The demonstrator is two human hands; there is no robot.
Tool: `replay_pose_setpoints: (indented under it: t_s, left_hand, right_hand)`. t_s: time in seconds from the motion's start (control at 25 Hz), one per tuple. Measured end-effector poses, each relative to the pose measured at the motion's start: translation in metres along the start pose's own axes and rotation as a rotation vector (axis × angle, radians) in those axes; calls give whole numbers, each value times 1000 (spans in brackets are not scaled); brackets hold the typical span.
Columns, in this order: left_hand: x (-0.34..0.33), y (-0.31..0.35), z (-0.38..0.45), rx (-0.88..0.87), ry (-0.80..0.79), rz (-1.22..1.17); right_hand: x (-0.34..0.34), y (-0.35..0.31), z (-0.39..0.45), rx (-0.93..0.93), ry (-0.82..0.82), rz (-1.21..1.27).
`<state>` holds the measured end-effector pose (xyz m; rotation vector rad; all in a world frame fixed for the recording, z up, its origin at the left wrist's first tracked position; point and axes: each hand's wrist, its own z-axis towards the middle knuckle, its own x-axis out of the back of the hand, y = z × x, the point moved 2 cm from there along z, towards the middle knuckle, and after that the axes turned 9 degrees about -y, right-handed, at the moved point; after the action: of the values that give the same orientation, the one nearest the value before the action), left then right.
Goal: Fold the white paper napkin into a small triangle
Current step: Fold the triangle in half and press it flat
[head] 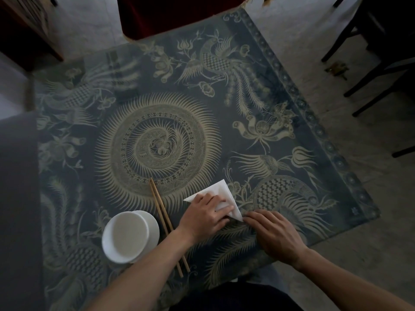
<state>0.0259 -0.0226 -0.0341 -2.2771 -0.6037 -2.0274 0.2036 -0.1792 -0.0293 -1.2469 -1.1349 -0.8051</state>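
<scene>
Napkin (219,191), white paper, lay folded into a triangle on the patterned blue tablecloth (224,131), toward the near right part of the table, one point aimed away from the person and another toward the near right. Left hand (205,215) rested palm down across the napkin's near half, fingers (225,208) extended and fairly flat, pressing the paper to the cloth rather than gripping it; thumb side not clearly visible. Right hand (272,233) lay palm down just to the right, fingers loosely curved, fingertips (247,218) meeting the napkin's near right corner; whether they pinched the corner or only touched it could not be told. Both forearms bare, reaching in from the bottom edge of the view. Pair of wooden chopsticks (167,223) lay side by side just left of the left hand, running diagonally, their near ends passing under the left forearm. White bowl (125,237) sat left of the chopsticks, resting on or overlapping a second white dish (151,225); which, unclear. Dark chair legs (370,70) stood on the pale floor at far right. Lighting dim throughout.
</scene>
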Motion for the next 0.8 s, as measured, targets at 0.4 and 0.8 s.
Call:
replay_pose_setpoints:
  t_s: [0.4, 0.8]
  left_hand:
    - [1, -1, -1, 46, -67, -38]
    - [-2, 4, 3, 271, -193, -59]
  right_hand:
    - [-15, -1, 18, -24, -49, -158]
    - [-8, -3, 23, -28, -124, -174]
